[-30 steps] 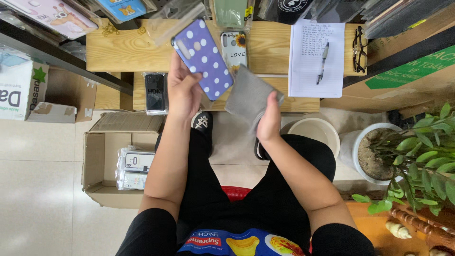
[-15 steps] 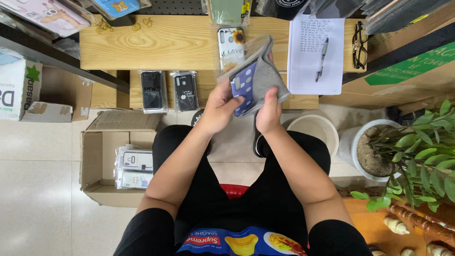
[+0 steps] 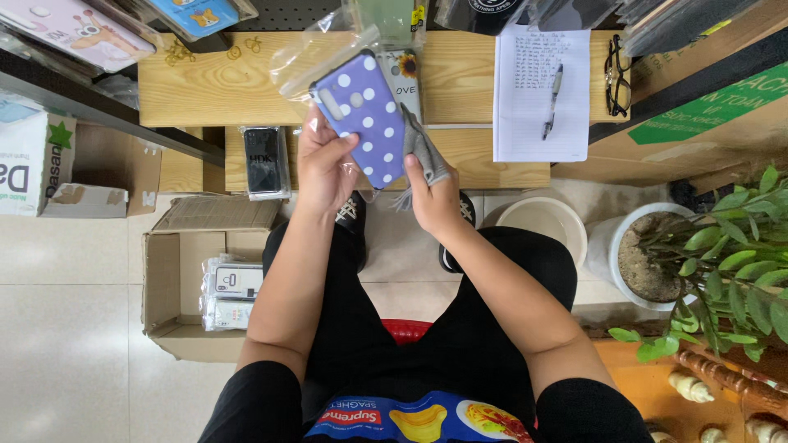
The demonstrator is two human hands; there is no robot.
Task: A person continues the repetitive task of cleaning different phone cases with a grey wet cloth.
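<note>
Overhead view of a seated person at a low wooden bench (image 3: 205, 86). The left hand (image 3: 324, 164) is closed around the lower edge of a purple phone case (image 3: 365, 115) with white dots, thumb laid across its face, holding it tilted above the bench's front edge. The right hand (image 3: 435, 197) is closed on a grey cloth (image 3: 423, 148), which is pressed against the right side of the case (the fingers are largely hidden behind cloth and case). A clear plastic sleeve (image 3: 316, 53) sticks out behind the top of the case; whether the left hand also holds it cannot be told. Just behind the case, a second case (image 3: 404, 78) with a flower print lies on the bench.

On the lower shelf to the left of the hands lies a dark case (image 3: 264, 160) in clear wrapping. On the bench to the right lie a written sheet of paper (image 3: 525, 98) with a pen (image 3: 554, 98) on it and, beside it, a pair of glasses (image 3: 617, 74). On the floor to the person's left stands an open cardboard box (image 3: 168, 279) holding packed cases (image 3: 232, 291). To the right stand a pale bucket (image 3: 546, 230) and a potted plant (image 3: 706, 262).
</note>
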